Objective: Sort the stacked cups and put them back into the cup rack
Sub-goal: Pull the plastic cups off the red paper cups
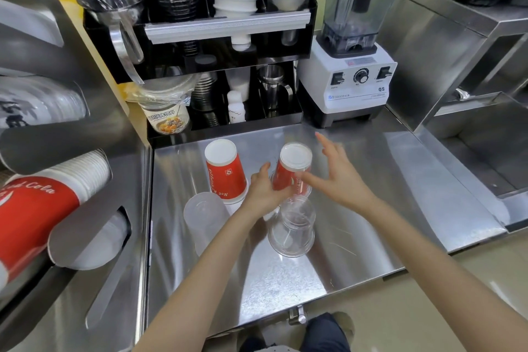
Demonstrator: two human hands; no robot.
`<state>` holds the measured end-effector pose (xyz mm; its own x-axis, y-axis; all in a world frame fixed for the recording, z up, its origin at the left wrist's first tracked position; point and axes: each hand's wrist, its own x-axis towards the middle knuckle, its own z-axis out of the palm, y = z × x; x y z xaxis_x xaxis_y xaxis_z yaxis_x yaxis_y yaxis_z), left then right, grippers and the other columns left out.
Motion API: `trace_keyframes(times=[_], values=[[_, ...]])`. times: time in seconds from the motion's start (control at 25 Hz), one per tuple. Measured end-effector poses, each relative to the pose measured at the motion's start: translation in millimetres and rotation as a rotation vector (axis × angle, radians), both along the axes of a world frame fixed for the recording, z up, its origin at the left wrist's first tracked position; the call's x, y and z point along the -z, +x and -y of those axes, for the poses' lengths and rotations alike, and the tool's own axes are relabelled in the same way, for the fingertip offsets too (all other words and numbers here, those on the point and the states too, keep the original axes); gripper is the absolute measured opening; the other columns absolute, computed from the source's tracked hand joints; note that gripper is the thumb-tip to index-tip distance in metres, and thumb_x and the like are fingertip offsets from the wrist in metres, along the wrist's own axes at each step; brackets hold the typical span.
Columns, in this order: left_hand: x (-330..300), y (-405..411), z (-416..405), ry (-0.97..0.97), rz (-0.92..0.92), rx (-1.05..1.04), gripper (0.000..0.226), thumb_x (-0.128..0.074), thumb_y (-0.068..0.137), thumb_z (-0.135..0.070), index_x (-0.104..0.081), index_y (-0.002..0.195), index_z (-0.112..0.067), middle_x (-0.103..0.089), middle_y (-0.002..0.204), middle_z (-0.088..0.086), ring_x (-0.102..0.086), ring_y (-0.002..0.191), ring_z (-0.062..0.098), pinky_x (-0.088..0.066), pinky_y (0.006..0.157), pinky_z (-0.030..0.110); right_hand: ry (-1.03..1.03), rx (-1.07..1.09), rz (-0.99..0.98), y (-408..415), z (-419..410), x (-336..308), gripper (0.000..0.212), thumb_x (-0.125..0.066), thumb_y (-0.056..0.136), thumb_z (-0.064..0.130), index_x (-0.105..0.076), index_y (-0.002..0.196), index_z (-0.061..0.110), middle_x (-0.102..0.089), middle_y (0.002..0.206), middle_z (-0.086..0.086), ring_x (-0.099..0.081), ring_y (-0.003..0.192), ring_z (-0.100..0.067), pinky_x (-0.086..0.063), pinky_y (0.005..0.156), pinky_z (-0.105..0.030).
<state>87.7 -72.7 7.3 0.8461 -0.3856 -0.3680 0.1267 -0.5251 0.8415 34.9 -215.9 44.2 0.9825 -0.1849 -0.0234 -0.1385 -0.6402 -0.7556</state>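
On the steel counter [357, 208] stands a stack of upside-down cups: a clear plastic cup [293, 228] below, a red paper cup [291, 171] on top. My left hand [264, 191] grips this stack at the red cup's lower part. My right hand [337, 177] is at the red cup's right side, fingers spread, thumb touching it. Another red paper cup [225, 171] stands upside down to the left. A frosted plastic cup [205, 217] stands in front of that one. The cup rack [94, 203] at the left holds a row of red cola cups [37, 214] and white cups [94, 240].
A black shelf [225, 111] with steel cups, bottles and a printed cup stands at the back. A white blender [351, 77] sits at the back right. A steel sink unit [471, 151] borders the counter on the right. The counter's front edge is near my legs.
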Motion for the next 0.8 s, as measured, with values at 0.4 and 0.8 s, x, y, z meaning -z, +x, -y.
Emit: trace_keyframes(times=[0.4,0.8], values=[[14,17,14,-0.040,0.018,0.001,0.075,-0.071,0.076,-0.025,-0.026,0.136,-0.023,-0.041,0.136,0.017,-0.045,0.123,0.029,-0.037,0.103,0.034,-0.053,0.042,-0.030,39,0,18,0.061,-0.069,0.073,0.033,-0.043,0.125,0.016,-0.052,0.122,-0.012,-0.049,0.115,-0.024,-0.045,0.098,-0.042],[17,19,10,-0.054,0.013,0.040,0.072,-0.067,0.079,-0.029,-0.021,0.135,-0.028,-0.043,0.135,0.018,-0.048,0.121,0.033,-0.042,0.104,0.048,-0.037,0.016,0.027,35,-4,17,0.056,-0.068,0.077,0.029,-0.043,0.125,0.015,-0.051,0.124,-0.011,-0.048,0.117,-0.022,-0.044,0.099,-0.040]])
